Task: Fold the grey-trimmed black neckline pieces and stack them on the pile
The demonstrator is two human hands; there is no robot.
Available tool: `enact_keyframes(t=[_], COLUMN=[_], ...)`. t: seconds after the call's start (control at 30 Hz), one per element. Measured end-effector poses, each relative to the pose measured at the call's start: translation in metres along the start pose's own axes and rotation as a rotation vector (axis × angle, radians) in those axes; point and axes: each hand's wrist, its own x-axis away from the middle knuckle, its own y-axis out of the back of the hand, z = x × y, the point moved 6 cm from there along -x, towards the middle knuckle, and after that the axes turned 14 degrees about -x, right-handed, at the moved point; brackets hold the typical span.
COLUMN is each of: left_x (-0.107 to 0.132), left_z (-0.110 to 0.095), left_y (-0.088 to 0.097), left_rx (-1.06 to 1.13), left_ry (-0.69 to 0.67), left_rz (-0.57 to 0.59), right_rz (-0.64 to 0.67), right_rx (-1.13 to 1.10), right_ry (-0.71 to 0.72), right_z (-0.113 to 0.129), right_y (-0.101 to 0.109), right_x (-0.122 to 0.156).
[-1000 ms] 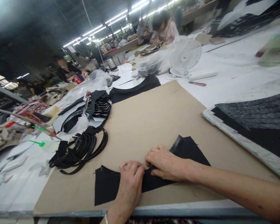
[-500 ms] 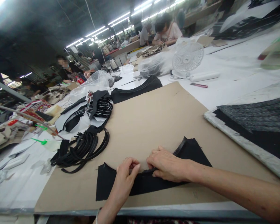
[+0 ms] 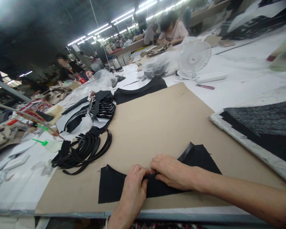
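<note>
A black fabric piece [image 3: 112,187] with a curved upper edge lies on the brown cardboard sheet [image 3: 147,127] at the table's front. My left hand [image 3: 134,183] pinches that curved edge near its middle, thumb below and fingers above. Close beside it, my right hand [image 3: 168,170] is closed on the same edge, its forearm crossing the right part of the piece. Between the fingertips the edge looks folded over. At the right end a narrow grey-black strip of the edge [image 3: 187,152] stands up.
Left of the cardboard's middle lies a bundle of black strips [image 3: 85,152], with striped black pieces [image 3: 102,109] behind. Another curved black piece [image 3: 140,90] rests at the far edge. A white fan [image 3: 194,58], a pink-handled cutter [image 3: 205,86] and a board with dark fabric [image 3: 250,149] are farther right. People work beyond.
My left hand has moved right along the curved edge, closer to my right hand, and its fingers have closed on the edge. The black piece's right end has shifted slightly right.
</note>
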Motion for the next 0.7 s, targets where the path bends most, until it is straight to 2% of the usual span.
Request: enact_keyframes(t=[0.3,0.47,0.57,0.7], left_x=[-0.01,-0.009,-0.002,0.017], left_z=[-0.004,-0.008,-0.009,-0.011], left_y=[-0.003,-0.003,-0.007,-0.017], left_rx=[-0.083,-0.15,-0.181,-0.254], left_ry=[0.041,0.026,-0.028,-0.201], left_rz=[0.076,0.05,-0.015,-0.264], right_rz=[0.035,0.007,-0.009,-0.021], right_rx=[-0.013,0.013,0.013,0.016], right_ry=[0.005,0.071,0.113,0.169], right_z=[0.007,0.005,0.001,-0.003], right_y=[0.007,0.007,0.007,0.008], right_x=[0.003,0.008,0.012,0.018])
